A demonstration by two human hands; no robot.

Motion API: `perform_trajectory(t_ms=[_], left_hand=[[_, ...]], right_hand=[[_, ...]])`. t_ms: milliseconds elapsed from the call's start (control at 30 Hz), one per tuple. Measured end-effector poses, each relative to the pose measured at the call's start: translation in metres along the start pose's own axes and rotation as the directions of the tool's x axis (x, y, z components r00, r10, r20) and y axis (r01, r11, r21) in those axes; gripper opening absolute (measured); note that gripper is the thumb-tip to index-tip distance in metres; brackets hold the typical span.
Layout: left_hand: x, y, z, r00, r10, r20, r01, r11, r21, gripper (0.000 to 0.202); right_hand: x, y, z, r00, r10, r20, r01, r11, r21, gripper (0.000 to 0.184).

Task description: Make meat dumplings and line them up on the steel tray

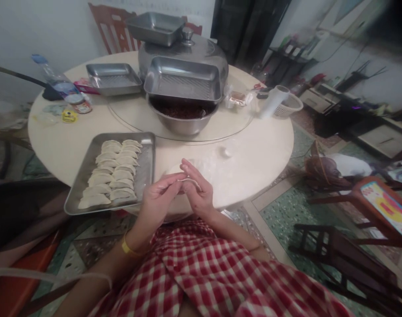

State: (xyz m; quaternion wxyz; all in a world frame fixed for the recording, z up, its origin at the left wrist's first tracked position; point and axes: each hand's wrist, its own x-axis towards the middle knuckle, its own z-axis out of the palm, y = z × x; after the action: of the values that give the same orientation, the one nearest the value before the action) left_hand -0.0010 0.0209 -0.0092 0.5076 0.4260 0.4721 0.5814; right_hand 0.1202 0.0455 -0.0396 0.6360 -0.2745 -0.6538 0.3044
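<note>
Between my two hands, above the near edge of the table, is a dumpling [190, 181] whose pale curved rim shows at the fingertips. My left hand [161, 190] pinches it from the left, thumb and fingers pressed together. On the other side my right hand [198, 189] cups it, fingers bent around the dough; most of the dumpling is hidden by the hands. A metal tray [146, 176] to the left bears two columns of folded dumplings [117, 169]. Just beyond the hands stands a steel bowl [187, 124] of dark filling [181, 112], partly covered by a rectangular metal pan [184, 79].
A small pale lump [225, 152] lies on the floury table [254, 163]. Behind are a large domed lid [201, 48] and another metal pan [115, 79]. A plastic bottle [60, 83] and jar [78, 103] stand left; a white basket [288, 105] right. Stools [346, 255] stand at right.
</note>
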Motion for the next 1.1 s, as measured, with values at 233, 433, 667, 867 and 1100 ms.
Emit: perform_trajectory(t_ms=[233, 433, 667, 867, 1100], left_hand=[[0.002, -0.003, 0.005, 0.999, 0.033, -0.002, -0.033, 0.999, 0.040, 0.031], [0.003, 0.004, 0.008, 1.000, 0.031, -0.001, -0.031, 1.000, -0.005, 0.041], [0.009, 0.007, 0.009, 0.998, 0.021, -0.066, -0.020, 0.999, 0.027, 0.028], [0.005, 0.005, 0.001, 0.992, -0.112, -0.049, 0.109, 0.992, -0.068, 0.056], [0.002, -0.005, -0.009, 0.989, -0.050, -0.141, 0.061, 0.996, 0.072, 0.039]], right_hand=[[0.000, 0.002, 0.006, 0.987, 0.146, -0.071, -0.150, 0.987, -0.055, 0.036], [0.001, 0.001, 0.009, 0.976, 0.181, -0.120, -0.182, 0.983, 0.007, 0.039], [0.002, -0.002, 0.012, 0.974, 0.190, -0.123, -0.175, 0.977, 0.122, 0.031], [0.005, -0.001, 0.013, 0.950, 0.274, -0.150, -0.250, 0.955, 0.161, 0.034], [0.007, -0.001, 0.021, 0.956, 0.256, -0.141, -0.225, 0.953, 0.201, 0.032]])
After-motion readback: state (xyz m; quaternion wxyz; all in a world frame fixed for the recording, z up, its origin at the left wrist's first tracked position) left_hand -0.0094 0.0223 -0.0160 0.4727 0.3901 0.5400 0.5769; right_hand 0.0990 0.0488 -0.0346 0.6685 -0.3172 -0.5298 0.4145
